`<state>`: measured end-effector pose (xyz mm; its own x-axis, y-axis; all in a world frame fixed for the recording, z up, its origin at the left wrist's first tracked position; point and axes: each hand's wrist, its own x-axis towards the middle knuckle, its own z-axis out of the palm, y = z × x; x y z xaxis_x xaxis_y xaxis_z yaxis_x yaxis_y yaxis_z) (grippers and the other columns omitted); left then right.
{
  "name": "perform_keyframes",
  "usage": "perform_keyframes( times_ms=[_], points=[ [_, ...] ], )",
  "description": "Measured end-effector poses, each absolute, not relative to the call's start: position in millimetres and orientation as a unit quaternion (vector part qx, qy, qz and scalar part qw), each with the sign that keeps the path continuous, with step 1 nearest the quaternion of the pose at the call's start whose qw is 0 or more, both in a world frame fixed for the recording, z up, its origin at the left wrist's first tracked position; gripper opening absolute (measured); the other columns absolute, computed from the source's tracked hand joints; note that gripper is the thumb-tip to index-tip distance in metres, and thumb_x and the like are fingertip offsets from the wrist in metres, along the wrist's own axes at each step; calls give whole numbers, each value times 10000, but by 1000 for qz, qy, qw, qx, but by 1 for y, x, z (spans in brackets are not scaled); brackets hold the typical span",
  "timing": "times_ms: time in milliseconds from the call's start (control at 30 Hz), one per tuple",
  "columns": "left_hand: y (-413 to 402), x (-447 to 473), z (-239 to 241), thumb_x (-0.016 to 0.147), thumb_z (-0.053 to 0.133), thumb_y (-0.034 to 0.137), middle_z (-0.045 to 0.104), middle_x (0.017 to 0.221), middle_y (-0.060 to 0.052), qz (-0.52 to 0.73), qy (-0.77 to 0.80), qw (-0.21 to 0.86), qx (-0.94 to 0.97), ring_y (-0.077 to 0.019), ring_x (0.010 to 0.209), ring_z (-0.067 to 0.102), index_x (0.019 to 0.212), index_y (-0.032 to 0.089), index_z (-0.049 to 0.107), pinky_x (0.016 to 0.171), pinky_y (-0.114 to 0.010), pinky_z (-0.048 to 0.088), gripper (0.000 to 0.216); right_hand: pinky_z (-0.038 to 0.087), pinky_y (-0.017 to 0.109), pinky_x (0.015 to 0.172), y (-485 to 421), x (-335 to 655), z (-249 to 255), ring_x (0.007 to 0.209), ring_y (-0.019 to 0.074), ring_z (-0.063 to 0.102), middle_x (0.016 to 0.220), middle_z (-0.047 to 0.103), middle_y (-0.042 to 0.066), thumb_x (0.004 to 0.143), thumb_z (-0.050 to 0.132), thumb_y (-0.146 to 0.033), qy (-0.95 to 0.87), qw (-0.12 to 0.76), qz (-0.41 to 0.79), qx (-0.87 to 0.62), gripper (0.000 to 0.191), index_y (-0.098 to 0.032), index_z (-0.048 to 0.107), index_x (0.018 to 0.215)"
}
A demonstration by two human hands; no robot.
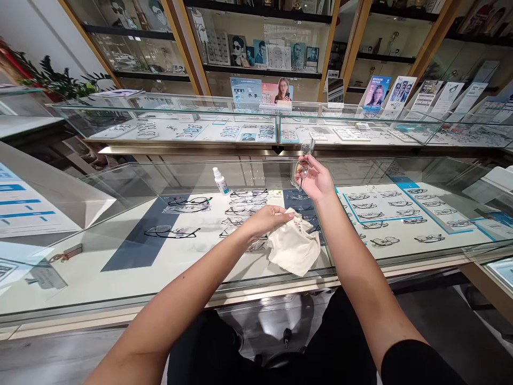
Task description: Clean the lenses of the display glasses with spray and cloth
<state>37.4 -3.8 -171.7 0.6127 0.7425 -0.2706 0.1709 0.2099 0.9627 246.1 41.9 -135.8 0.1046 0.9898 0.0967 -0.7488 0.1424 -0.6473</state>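
My right hand is raised above the glass counter and grips a pair of eyeglasses with thin frames and clear lenses, held on end. Lower and to the left, my left hand pinches the top edge of a cream cleaning cloth, which hangs down with a zigzag-cut border and small printing. The cloth and the eyeglasses are apart. Behind my left hand a small white spray bottle stands upright on the counter. Two pairs of dark-framed glasses lie to the left.
Rows of eyeglass frames lie inside the glass counter. A second glass display case runs behind it, topped with advertising cards. Shelves line the wall. A white stand-up card stands at the left.
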Motion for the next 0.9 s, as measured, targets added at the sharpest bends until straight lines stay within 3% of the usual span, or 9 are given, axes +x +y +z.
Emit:
perform_keyframes(
  times_ms=[67,200,367,433,500,600,733,900],
  points=[
    [-2,35,-170,617,948,667,696,735,-36,176,388,658,621,-117,587,516,857,148,745,577,-253,334,607,538,237,622,42,246,-136,692,88,661,917,803,-51,939,803,-268,-270,708,611,-228,110,-256,705,892],
    [-2,28,-165,609,920,704,568,652,14,100,403,572,707,-118,588,413,792,168,733,563,-276,235,596,533,237,616,42,245,-136,688,79,655,916,799,-56,950,782,-257,-260,710,616,-220,99,-251,709,883],
    [-5,19,-153,648,914,697,361,587,50,51,435,448,779,-111,576,293,607,222,448,555,-313,156,667,537,238,626,42,246,-136,699,82,657,929,800,-64,940,804,-266,-270,706,615,-227,112,-257,703,895],
    [-4,16,-148,701,889,699,324,565,47,22,399,463,791,-105,563,251,569,213,445,559,-320,133,671,538,238,629,41,245,-135,696,85,656,927,802,-63,941,807,-265,-273,704,614,-232,121,-258,696,896],
    [-3,14,-144,744,875,687,395,564,34,13,347,510,787,-103,560,286,595,189,596,553,-303,163,590,538,236,624,40,244,-134,688,86,654,917,804,-60,948,797,-257,-267,705,614,-232,119,-256,692,892],
    [0,14,-141,738,905,684,629,692,-9,101,272,634,717,-117,610,480,829,172,799,568,-255,329,531,534,233,609,38,243,-132,674,87,652,894,802,-60,958,774,-244,-253,710,616,-230,107,-252,694,886],
    [2,15,-142,718,969,641,779,915,-73,331,226,733,550,-186,810,718,988,173,768,726,-269,555,576,533,234,613,38,243,-132,666,87,647,892,802,-64,946,785,-250,-256,710,612,-235,107,-256,694,890],
    [5,13,-140,720,1012,512,814,1052,-109,395,196,748,495,-268,980,799,1114,176,730,872,-353,631,591,537,237,603,36,242,-132,663,92,648,901,803,-49,922,803,-238,-257,720,602,-232,118,-248,694,880]
  ],
)
